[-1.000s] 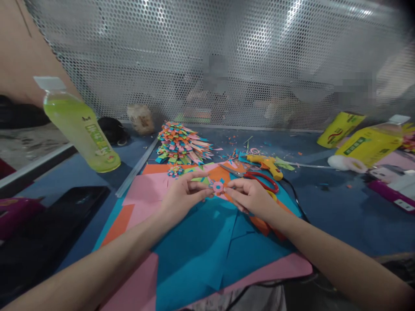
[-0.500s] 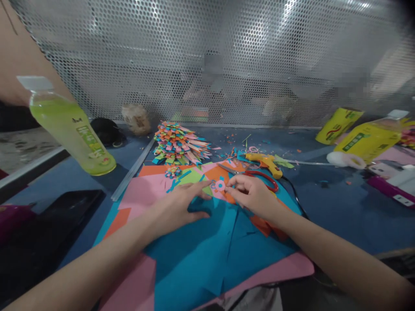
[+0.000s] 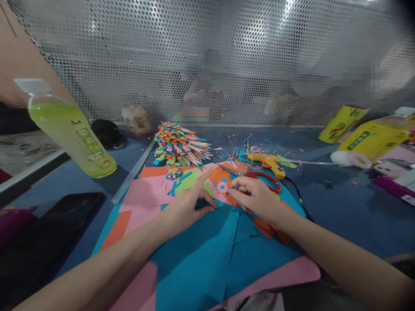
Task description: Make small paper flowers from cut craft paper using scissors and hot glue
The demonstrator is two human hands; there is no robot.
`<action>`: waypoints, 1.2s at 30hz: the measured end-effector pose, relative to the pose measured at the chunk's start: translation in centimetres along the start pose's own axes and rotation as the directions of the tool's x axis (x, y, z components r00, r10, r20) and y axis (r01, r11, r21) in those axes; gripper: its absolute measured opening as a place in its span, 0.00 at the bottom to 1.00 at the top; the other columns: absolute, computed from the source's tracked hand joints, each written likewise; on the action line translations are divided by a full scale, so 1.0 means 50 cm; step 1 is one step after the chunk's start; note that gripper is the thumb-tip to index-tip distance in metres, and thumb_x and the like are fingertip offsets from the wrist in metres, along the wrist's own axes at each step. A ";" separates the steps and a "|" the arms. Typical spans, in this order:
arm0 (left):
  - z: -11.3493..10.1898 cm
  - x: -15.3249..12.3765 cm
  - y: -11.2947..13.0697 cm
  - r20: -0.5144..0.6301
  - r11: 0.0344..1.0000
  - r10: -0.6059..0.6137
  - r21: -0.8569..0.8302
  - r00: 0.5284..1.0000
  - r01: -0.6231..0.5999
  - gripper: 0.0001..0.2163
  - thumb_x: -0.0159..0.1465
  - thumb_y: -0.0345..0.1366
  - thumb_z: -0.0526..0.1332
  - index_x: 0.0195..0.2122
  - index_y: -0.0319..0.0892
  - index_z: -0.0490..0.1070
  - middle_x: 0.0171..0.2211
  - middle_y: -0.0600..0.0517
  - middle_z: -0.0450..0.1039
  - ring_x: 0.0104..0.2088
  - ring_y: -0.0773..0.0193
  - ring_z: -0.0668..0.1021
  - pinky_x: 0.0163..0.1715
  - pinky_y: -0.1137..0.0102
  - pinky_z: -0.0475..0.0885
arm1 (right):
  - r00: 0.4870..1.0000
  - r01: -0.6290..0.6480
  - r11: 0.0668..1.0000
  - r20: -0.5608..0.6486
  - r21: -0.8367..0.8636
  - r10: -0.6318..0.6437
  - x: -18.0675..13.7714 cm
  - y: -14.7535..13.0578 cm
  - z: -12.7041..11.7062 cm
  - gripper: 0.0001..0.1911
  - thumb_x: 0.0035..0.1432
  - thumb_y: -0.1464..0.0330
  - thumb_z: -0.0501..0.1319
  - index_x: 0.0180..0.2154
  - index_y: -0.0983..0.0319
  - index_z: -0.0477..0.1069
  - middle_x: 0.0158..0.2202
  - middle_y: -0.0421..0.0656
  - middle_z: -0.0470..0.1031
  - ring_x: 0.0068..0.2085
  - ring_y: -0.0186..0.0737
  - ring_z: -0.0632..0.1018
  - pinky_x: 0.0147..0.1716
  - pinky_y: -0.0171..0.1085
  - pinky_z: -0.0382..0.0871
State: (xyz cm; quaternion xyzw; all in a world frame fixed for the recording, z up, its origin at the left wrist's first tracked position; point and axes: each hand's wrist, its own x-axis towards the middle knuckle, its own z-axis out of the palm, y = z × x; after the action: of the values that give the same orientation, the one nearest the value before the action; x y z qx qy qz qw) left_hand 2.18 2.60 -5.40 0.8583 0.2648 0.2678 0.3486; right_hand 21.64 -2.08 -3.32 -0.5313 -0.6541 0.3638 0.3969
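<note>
A small paper flower (image 3: 222, 186), with a pink ring, blue centre and looped petals, is pinched at its right edge by my right hand (image 3: 257, 196). My left hand (image 3: 186, 205) is to its left, thumb and index finger spread apart, holding nothing. Both hands hover over stacked coloured paper, with a large blue sheet (image 3: 197, 259) nearest me. Beyond my left hand lie blue paper strips (image 3: 176, 186) and a finished-looking multicoloured paper flower (image 3: 174, 173). Red-handled scissors (image 3: 274, 183) rest just behind my right hand, partly covered by it.
A cone of layered paper strips (image 3: 180, 144) stands behind the sheets. To its right lie a yellow glue gun (image 3: 267, 162) and paper scraps. A green drink bottle (image 3: 73, 134) stands left, a yellow bottle (image 3: 372, 138) right. Perforated metal (image 3: 227, 65) walls the back.
My left index finger has lifted and its fingertips have drawn back slightly from the flower. The right hand keeps its pinch. The whole view has shifted a little.
</note>
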 end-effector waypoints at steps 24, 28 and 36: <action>-0.040 -0.008 0.025 -0.066 0.835 -0.055 0.543 0.996 0.082 0.27 0.57 0.42 0.57 0.58 0.45 0.54 0.53 0.46 0.67 0.55 0.51 0.65 0.53 0.58 0.57 | 0.995 0.094 0.971 0.056 -0.222 -0.083 0.000 0.013 -0.010 0.08 0.55 0.66 0.54 0.26 0.62 0.64 0.16 0.34 0.59 0.18 0.28 0.61 0.18 0.30 0.50; -0.078 0.001 0.027 -0.303 0.783 -0.040 0.582 0.952 0.218 0.21 0.61 0.39 0.52 0.55 0.43 0.57 0.46 0.47 0.72 0.49 0.53 0.71 0.48 0.60 0.62 | 0.967 0.224 0.894 0.199 -0.387 -0.156 -0.009 0.010 -0.009 0.07 0.55 0.68 0.54 0.30 0.63 0.69 0.17 0.35 0.62 0.19 0.29 0.61 0.20 0.30 0.51; -0.179 -0.003 0.022 -0.548 0.698 -0.128 0.542 0.826 0.468 0.14 0.59 0.35 0.53 0.48 0.47 0.63 0.41 0.48 0.74 0.44 0.50 0.74 0.45 0.60 0.64 | 0.961 0.240 0.812 0.250 -0.532 -0.120 -0.010 0.001 -0.014 0.10 0.58 0.66 0.54 0.36 0.62 0.72 0.23 0.40 0.71 0.24 0.32 0.69 0.23 0.31 0.51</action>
State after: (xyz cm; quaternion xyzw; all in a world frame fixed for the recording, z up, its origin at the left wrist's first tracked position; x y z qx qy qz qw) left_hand -3.40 5.91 0.89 0.7759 0.5577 0.2946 -0.0103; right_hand 22.36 -2.52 -3.14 -0.5189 -0.8164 0.1704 0.1878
